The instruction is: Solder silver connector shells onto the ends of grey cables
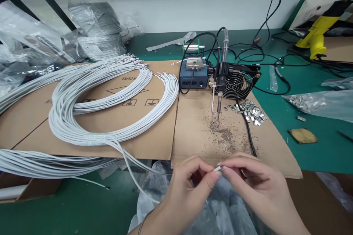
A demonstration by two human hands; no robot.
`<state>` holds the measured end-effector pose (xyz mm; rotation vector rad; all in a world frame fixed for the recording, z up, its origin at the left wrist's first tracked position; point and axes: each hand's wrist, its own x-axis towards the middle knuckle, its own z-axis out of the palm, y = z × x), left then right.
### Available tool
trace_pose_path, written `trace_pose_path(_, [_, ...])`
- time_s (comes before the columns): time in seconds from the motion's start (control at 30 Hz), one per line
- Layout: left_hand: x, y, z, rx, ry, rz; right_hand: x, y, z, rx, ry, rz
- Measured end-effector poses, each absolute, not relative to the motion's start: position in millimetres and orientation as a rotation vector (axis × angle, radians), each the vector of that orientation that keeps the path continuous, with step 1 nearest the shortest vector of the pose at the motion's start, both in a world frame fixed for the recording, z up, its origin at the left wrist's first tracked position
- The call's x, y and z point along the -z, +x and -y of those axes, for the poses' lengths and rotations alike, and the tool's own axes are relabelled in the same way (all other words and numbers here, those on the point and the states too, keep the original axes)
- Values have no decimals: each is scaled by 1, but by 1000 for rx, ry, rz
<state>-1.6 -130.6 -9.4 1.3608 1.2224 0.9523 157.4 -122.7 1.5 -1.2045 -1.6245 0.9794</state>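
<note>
My left hand (190, 181) pinches a white cable end (217, 168) between thumb and forefinger, above the front edge of the cardboard. My right hand (253, 180) is closed on the same cable's tip, where a small purple bit shows; the rest of the tip is hidden by the fingers. From a large coil of white cables (62, 121) on the left, a few loose strands run down toward my left hand. A soldering iron (221, 77) stands upright in a holder beyond my hands, its tip pointing down at the cardboard.
A blue soldering station (193, 75), a solder spool (192, 47) and a black fan (239, 82) stand behind. Small metal connector shells (252, 112) lie in a pile near a brown sponge (302, 136). A yellow heat gun (320, 29) sits at right. Debris dots the cardboard (190, 128).
</note>
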Motion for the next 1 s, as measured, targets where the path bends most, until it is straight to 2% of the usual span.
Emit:
trace_pose_path(0.2, [10, 0, 129, -993, 1323, -1190, 0, 161, 122, -998, -1210, 1638])
trace_pose_path(0.5, [3, 2, 130, -1027, 660, -957, -4, 163, 119, -1063, -1215, 1632])
trace_pose_path(0.7, [3, -3, 131, -979, 688, -925, -11, 157, 118, -1247, -1204, 1575])
trace_pose_path(1.0, [9, -3, 136, -978, 952, -1022, -7, 158, 118, -1188, -1228, 1609])
